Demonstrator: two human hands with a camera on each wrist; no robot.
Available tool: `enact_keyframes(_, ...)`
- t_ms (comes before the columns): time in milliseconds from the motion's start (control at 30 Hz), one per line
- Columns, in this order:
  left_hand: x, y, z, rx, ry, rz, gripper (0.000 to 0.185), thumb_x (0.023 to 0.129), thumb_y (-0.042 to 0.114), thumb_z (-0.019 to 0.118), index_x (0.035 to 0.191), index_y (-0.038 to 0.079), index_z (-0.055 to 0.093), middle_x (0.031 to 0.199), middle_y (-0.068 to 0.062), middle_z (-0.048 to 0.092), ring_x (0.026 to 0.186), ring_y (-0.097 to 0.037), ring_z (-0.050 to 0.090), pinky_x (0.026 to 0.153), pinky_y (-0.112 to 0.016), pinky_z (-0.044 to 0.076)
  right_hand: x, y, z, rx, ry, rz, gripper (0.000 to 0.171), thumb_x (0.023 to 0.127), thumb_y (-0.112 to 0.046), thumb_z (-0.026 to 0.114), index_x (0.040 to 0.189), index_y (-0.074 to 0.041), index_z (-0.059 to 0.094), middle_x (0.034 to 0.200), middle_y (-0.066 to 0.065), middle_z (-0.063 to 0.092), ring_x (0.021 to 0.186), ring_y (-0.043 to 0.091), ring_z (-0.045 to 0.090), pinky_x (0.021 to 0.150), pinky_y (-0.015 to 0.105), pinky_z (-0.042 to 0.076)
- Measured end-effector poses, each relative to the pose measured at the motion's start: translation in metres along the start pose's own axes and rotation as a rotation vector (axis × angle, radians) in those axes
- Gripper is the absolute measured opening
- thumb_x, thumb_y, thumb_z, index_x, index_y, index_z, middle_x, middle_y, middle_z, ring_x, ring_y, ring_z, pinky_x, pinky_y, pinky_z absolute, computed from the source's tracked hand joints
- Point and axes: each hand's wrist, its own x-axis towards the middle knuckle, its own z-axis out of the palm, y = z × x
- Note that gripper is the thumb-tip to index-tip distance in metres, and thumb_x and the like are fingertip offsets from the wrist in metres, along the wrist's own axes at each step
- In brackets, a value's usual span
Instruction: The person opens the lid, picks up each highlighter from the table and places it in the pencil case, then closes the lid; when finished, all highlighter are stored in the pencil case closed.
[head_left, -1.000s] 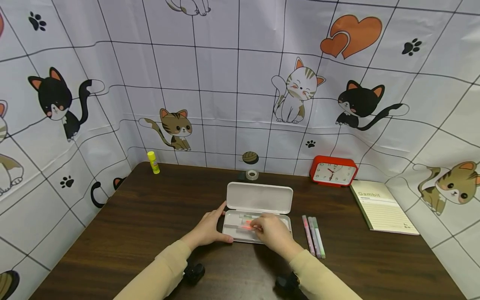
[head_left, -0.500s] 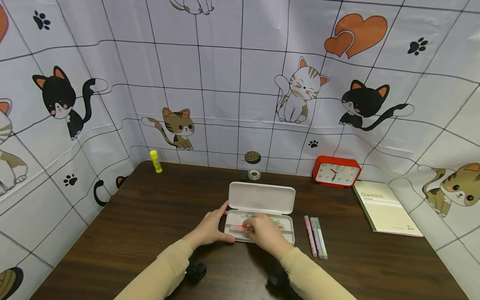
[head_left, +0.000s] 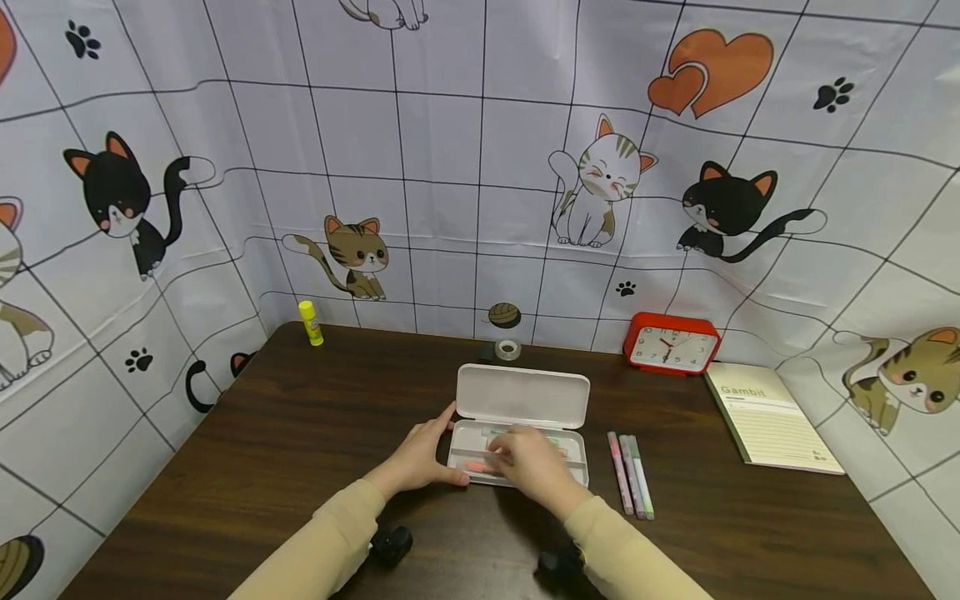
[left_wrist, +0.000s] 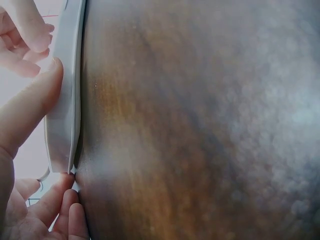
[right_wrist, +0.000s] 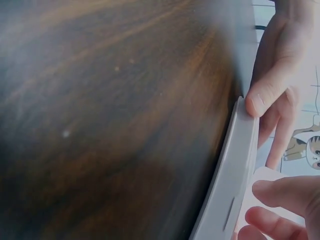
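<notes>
Right hand (head_left: 542,472) has shifted left over the pencil case (head_left: 522,397); we can't tell its grip. Left hand (head_left: 416,458), spread wide, holds the case, likely against sliding.

It looks like a home study corner, with a wood-grain table (head_left: 337,392), cat-print wall covering (head_left: 438,137), red clock (head_left: 672,344) and notepad (head_left: 772,419).
</notes>
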Motion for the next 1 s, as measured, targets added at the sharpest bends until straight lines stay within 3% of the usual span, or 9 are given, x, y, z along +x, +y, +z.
enact_keyframes(567, 0.0, 0.0, 0.001, -0.001, 0.005, 0.006, 0.116, 0.064, 0.037, 0.088, 0.152, 0.007, 0.018, 0.135, -0.014, 0.051, 0.128, -0.04, 0.036, 0.104, -0.056, 0.03, -0.016, 0.015, -0.018, 0.021, -0.015, 0.11, 0.011, 0.078, -0.005, 0.072, 0.087, -0.011, 0.073, 0.078, -0.001, 0.067, 0.071, 0.012, 0.062, 0.062, 0.03, 0.05)
enact_keyframes(867, 0.001, 0.0, 0.001, 0.016, 0.01, 0.003, 0.116, 0.064, 0.037, 0.087, 0.152, 0.007, 0.019, 0.135, -0.013, 0.051, 0.128, -0.04, 0.037, 0.104, -0.055, 0.03, -0.027, 0.025, -0.025, 0.024, 0.004, 0.17, 0.009, 0.079, -0.008, 0.072, 0.086, -0.014, 0.074, 0.071, -0.008, 0.06, 0.061, 0.003, 0.048, 0.055, 0.022, 0.042)
enact_keyframes(1000, 0.0, 0.0, 0.001, 0.014, 0.008, 0.004, 0.116, 0.064, 0.037, 0.087, 0.152, 0.006, 0.019, 0.135, -0.014, 0.05, 0.127, -0.04, 0.037, 0.104, -0.055, 0.03, -0.032, 0.03, -0.028, 0.026, 0.025, 0.174, 0.008, 0.078, -0.006, 0.074, 0.083, -0.012, 0.072, 0.071, -0.007, 0.059, 0.062, 0.005, 0.049, 0.057, 0.023, 0.043)
